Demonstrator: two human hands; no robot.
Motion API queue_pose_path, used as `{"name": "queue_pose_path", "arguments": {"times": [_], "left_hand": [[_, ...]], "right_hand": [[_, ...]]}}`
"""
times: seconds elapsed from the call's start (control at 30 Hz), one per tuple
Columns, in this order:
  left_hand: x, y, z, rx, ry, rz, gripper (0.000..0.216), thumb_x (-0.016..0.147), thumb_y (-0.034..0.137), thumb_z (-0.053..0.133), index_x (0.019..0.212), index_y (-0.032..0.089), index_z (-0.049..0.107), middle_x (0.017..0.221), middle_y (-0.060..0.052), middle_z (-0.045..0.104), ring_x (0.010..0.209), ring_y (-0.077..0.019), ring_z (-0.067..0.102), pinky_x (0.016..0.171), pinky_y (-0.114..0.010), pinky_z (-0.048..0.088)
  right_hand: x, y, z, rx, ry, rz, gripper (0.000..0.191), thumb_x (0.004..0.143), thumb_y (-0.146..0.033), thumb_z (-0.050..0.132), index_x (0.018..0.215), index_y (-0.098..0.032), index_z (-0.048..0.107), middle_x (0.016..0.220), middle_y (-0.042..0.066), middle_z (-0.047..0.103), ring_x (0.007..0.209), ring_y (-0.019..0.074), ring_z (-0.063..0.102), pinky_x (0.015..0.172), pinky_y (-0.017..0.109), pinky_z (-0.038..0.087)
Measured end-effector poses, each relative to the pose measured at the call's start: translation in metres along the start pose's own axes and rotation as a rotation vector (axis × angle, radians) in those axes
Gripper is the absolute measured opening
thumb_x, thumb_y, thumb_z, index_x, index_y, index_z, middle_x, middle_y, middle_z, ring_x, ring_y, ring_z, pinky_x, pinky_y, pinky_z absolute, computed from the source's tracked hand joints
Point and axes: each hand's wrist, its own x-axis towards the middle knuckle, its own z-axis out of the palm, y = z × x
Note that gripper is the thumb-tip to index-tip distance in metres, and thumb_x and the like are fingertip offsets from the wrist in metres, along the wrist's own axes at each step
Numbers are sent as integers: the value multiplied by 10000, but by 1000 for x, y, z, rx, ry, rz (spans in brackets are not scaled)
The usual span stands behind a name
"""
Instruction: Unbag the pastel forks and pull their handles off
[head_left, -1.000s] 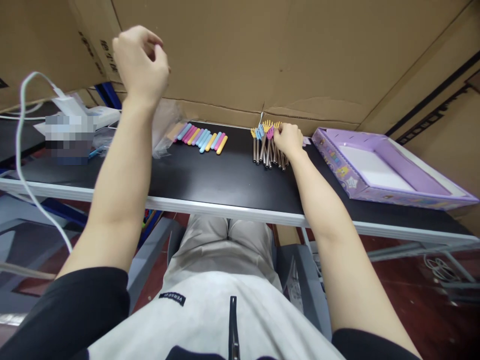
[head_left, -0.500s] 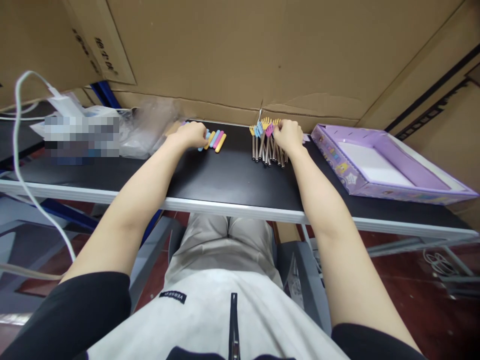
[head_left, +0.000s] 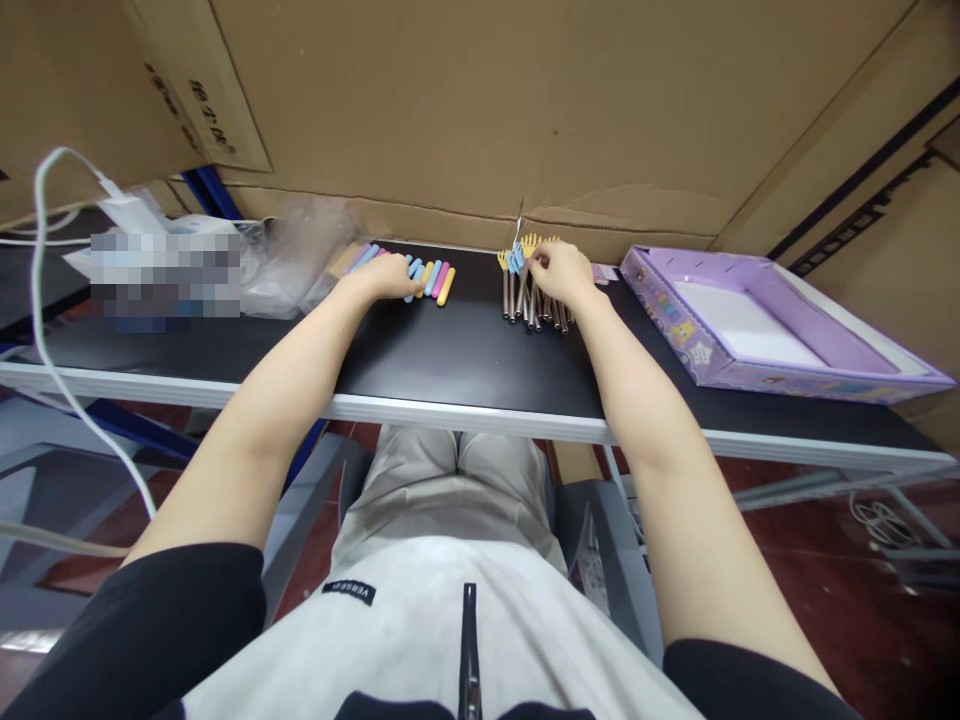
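Note:
My left hand (head_left: 384,276) lies on a row of pastel sticks (head_left: 437,280), blue, yellow and pink, near the back of the black table (head_left: 450,350). Its fingers curl down over the row's middle, and what they grip is hidden. My right hand (head_left: 559,271) rests on a bunch of small metal-handled forks (head_left: 522,288) with yellow, blue and pink heads. Its fingers pinch at the coloured heads near the cardboard wall.
A purple open box (head_left: 757,330) with a white inside lies at the right of the table. Crumpled clear plastic bags (head_left: 289,262) and a white cable (head_left: 45,300) lie at the left. Cardboard sheets (head_left: 480,110) wall off the back.
My left hand has come down from the air at the upper left onto the row of sticks. My right hand has shifted slightly left over the forks.

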Motion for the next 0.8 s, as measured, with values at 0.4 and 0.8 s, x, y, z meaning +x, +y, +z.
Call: {"name": "queue_pose_path", "arguments": {"times": [0.4,0.8], "left_hand": [[-3,6,-1,-53,12,-56,399,779,432,672,1043,149,769,921,-159,759,952,-331,728,762,-333,524],[7,1,6,-125,39,-30,285,756,368,698,952,166,745,950,-178,768,1000,-353,731,790,-351,528]], "right_hand": [[-10,-43,13,-134,-94,-68,360,956,-208,492,1174,-28,716,1359,266,599,1360,409,457,1138,587,342],[-6,-44,36,-95,-13,30,470,958,-322,524,1312,-51,675,1444,275,543,1436,466,352,1143,678,286]]}}
